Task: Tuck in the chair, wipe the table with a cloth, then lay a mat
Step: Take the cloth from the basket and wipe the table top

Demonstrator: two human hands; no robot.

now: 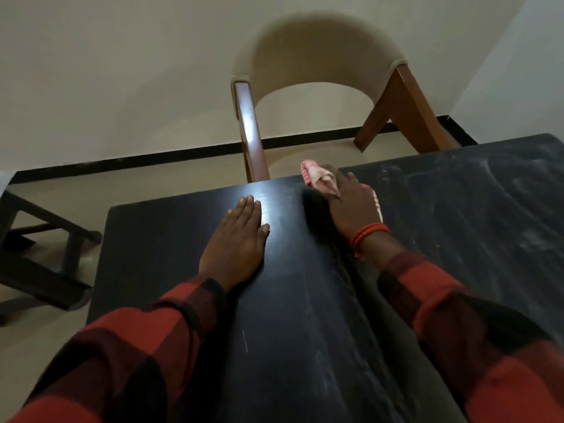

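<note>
Head view: a glossy black rectangular table point(305, 300) fills the lower frame, its right part streaked with pale smears. The left hand point(235, 239) lies flat on the tabletop, palm down, fingers straight and together, gripping nothing. The right hand point(351, 206), with orange bead bracelets point(367, 236) at the wrist, presses down on a bunched pink-and-white cloth point(314, 175) at the table's far edge, fingers closed over it. Beyond that edge stands a wooden-framed chair with a curved beige padded back point(323, 59), its seat drawn up to the table. Red-and-black checked sleeves point(457, 315) cover both forearms.
</note>
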